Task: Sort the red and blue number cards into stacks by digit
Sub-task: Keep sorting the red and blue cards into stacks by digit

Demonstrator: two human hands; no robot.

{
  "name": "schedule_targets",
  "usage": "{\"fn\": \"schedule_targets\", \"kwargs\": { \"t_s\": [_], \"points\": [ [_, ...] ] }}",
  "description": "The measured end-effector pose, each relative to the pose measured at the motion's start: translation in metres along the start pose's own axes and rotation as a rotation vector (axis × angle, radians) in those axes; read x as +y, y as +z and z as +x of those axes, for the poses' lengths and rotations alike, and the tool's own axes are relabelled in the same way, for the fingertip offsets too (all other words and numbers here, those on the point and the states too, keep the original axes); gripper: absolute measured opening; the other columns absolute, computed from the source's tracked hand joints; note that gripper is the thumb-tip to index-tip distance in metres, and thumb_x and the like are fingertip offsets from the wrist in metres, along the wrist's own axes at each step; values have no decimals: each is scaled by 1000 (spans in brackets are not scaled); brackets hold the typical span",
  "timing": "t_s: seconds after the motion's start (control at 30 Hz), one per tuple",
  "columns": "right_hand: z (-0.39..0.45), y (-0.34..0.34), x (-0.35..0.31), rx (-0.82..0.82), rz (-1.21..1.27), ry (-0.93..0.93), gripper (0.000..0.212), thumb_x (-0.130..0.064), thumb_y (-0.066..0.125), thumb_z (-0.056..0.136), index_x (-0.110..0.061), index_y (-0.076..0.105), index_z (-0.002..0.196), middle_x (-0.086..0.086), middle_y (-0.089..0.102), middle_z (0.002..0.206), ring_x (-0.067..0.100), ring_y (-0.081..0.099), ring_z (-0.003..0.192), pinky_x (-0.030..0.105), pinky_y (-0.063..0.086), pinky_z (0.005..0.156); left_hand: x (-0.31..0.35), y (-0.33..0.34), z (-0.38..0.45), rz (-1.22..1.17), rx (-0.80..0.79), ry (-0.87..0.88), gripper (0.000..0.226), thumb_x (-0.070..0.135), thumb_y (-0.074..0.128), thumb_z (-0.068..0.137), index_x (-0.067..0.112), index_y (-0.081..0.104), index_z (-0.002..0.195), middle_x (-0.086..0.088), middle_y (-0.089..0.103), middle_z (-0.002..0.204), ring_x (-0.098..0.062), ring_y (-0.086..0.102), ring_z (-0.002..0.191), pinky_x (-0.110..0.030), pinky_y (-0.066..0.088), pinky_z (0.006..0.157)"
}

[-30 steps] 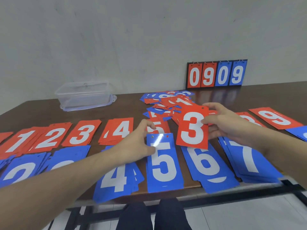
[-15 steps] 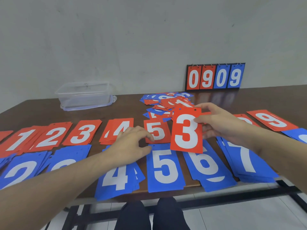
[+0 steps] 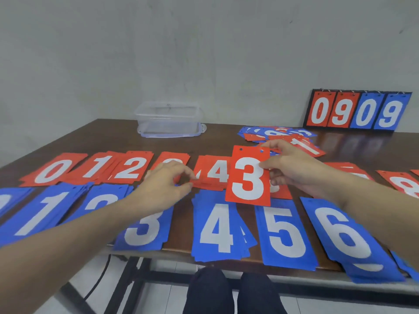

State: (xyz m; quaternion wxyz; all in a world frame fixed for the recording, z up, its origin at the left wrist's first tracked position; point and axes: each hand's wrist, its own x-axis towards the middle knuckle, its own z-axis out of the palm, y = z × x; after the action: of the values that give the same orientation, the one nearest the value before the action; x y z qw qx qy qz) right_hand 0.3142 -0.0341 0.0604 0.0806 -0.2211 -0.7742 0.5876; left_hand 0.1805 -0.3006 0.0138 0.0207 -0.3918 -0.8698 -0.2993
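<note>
Right hand (image 3: 292, 168) pinches red 3 card (image 3: 248, 175) upright above the table (image 3: 113, 137). Left hand (image 3: 163, 184), fingers loosely curled, hovers over red 3 stack (image 3: 173, 157), holding nothing.

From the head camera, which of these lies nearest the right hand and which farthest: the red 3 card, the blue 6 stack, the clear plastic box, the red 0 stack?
1. Red 3 card: held in the right hand.
2. Blue 6 stack: on the near table edge, just below that hand.
3. Clear plastic box: far side, toward the left.
4. Red 0 stack: far left of the red row.
</note>
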Motion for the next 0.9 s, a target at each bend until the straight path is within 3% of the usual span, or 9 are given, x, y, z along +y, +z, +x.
{"fn": "schedule_targets", "kwargs": {
  "t_s": [0.13, 0.23, 0.4, 0.6, 0.67, 0.77, 0.9],
  "points": [
    [16, 38, -11, -49, -8, -11, 34, -5, 65, 93, -25, 54, 117, 18, 72, 95, 24, 64, 70, 31, 54, 55, -31, -19, -22, -43, 49, -34, 20, 23, 66, 93, 43, 63, 93, 25, 58, 110, -10, 50, 116, -46, 41, 104],
    [26, 64, -17, -91, -8, -17, 27, -8, 64, 95, -22, 53, 115, 15, 73, 91, 23, 68, 68, 31, 54, 55, -50, -32, -37, -50, 82, -63, 22, 20, 67, 93, 42, 64, 93, 23, 60, 107, -4, 53, 105, -43, 45, 98],
    [40, 98, -23, -137, 8, -28, 23, -8, 62, 95, -23, 53, 110, 16, 71, 91, 28, 66, 76, 34, 54, 59, -76, -50, -54, -50, 104, -126, 22, 22, 68, 92, 44, 64, 90, 20, 63, 105, -12, 55, 111, -47, 45, 100],
    [63, 120, -31, -141, 36, 0, 37, -6, 64, 95, -23, 54, 126, 16, 70, 99, 24, 63, 75, 34, 58, 65, -87, -58, -54, -76, 120, -151, 24, 25, 67, 93, 49, 64, 92, 28, 61, 108, -7, 53, 116, -49, 39, 107],
    [73, 126, -35, -161, 52, 20, 40, -5, 63, 95, -21, 54, 130, 16, 70, 99, 22, 62, 73, 28, 58, 58, -89, -58, -47, -73, 112, -151, 22, 24, 66, 94, 46, 64, 90, 29, 59, 109, -8, 52, 118, -49, 38, 109],
    [94, 138, -45, -175, 72, 16, 39, -4, 64, 94, -18, 58, 130, 13, 71, 97, 21, 61, 75, 26, 55, 54, -91, -59, -35, -74, 117, -149, 21, 22, 64, 95, 43, 64, 93, 29, 57, 111, -9, 49, 121, -46, 38, 110],
    [124, 158, -54, -199, -47, -45, 37, -5, 63, 94, -21, 58, 127, 9, 67, 89, 15, 58, 63, 25, 53, 54, -98, -58, -14, -69, 126, -160, 18, 22, 64, 95, 40, 66, 96, 24, 59, 110, -8, 51, 116, -40, 43, 104]
  ]
}}
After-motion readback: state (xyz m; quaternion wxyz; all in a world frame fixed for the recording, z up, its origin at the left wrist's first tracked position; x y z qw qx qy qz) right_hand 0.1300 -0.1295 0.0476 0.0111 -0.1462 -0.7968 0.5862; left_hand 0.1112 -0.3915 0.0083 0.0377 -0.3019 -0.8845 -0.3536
